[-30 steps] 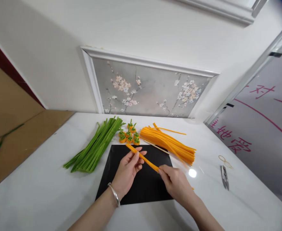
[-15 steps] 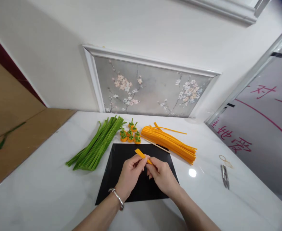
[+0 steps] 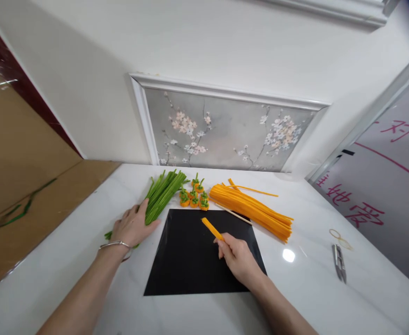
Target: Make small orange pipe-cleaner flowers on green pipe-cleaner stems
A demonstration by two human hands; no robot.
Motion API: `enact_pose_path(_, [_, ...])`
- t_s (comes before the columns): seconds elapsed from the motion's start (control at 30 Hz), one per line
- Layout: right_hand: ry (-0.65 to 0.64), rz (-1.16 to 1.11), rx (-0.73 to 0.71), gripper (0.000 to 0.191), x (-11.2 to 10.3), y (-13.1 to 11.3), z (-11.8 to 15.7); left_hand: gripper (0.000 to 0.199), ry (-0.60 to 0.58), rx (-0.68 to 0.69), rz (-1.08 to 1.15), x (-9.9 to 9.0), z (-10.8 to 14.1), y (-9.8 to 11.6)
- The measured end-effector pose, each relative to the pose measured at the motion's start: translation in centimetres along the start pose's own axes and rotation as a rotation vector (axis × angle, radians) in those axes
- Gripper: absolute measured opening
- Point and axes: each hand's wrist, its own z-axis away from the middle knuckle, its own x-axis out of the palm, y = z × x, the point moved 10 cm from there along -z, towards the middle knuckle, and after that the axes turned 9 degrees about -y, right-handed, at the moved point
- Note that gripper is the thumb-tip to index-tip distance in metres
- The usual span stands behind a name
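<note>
My left hand (image 3: 131, 225) lies over the bundle of green pipe cleaners (image 3: 166, 191), its thumb spread away from the fingers. The undersides of the fingers are hidden. Over the black mat (image 3: 186, 260), my right hand (image 3: 238, 257) pinches a short orange strip of pipe cleaners (image 3: 211, 228), which points up and to the left. Behind the mat stand several small orange pieces with green tops (image 3: 194, 201). To their right is a large bundle of orange pipe cleaners (image 3: 253, 211), with a thin pale stick (image 3: 235, 215) along its near side.
Metal thread snips (image 3: 338, 263) and thin rings (image 3: 334, 233) lie on the white tabletop (image 3: 305, 298) at the right. Brown cardboard (image 3: 26, 204) borders the left side. A wall with a framed flower panel (image 3: 225, 128) rises behind, and a whiteboard (image 3: 392, 186) stands at the right.
My left hand has let go of the orange strip and moved left onto the green bundle. The right hand still holds the strip. The view has shifted slightly left.
</note>
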Motion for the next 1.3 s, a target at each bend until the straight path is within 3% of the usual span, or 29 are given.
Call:
enact_pose_path(0.1, [0.015,-0.005,0.009,0.028,-0.1,0.0,0.2,0.071,0.061,0.007,-0.044,-0.1,1.6,0.5])
enact_pose_path(0.27, [0.051,-0.079,0.038,0.028,-0.5,0.1,0.7,0.070,0.059,-0.031,-0.023,0.5,4.2,0.6])
enact_pose_path(0.37, [0.053,-0.193,0.052,0.024,-0.3,0.3,1.0,0.068,0.122,-0.033,0.016,-0.3,5.6,1.1])
enact_pose_path(0.43, [0.030,-0.304,0.045,0.025,0.1,0.2,1.0,0.067,0.287,0.045,0.111,-2.3,6.9,2.9])
enact_pose_path(0.5, [0.009,-0.423,0.026,0.027,0.4,-0.1,1.0,0.063,0.347,0.224,0.416,-3.4,8.1,5.6])
enact_pose_path(0.53, [0.001,-0.474,0.018,0.029,0.6,-0.2,0.9,0.056,0.265,0.308,0.624,-3.0,8.2,7.3])
enact_pose_path(0.6, [-0.007,-0.533,0.012,0.031,0.9,-0.4,0.8,0.045,-0.036,0.391,1.021,-0.6,8.1,10.9])
enact_pose_path(0.67, [0.005,-0.526,0.017,0.031,0.9,-0.5,0.8,0.039,-0.201,0.391,1.222,1.2,8.2,13.7])
enact_pose_path(0.8, [0.021,-0.399,0.028,0.029,0.7,-0.8,0.8,0.027,-0.132,0.357,1.401,2.1,7.4,15.0])
enact_pose_path(0.97, [0.048,-0.251,0.016,0.025,-0.5,-1.5,0.8,0.022,-0.133,0.429,1.441,1.8,7.3,15.4])
enact_pose_path(1.2, [0.218,-0.220,-0.080,0.014,-3.9,-3.1,0.4,0.014,-0.248,0.499,1.482,2.1,7.9,16.9])
enact_pose_path(1.3, [0.267,-0.265,-0.071,0.014,-4.4,-2.6,0.5,0.011,-0.295,0.516,1.665,2.1,8.0,17.3])
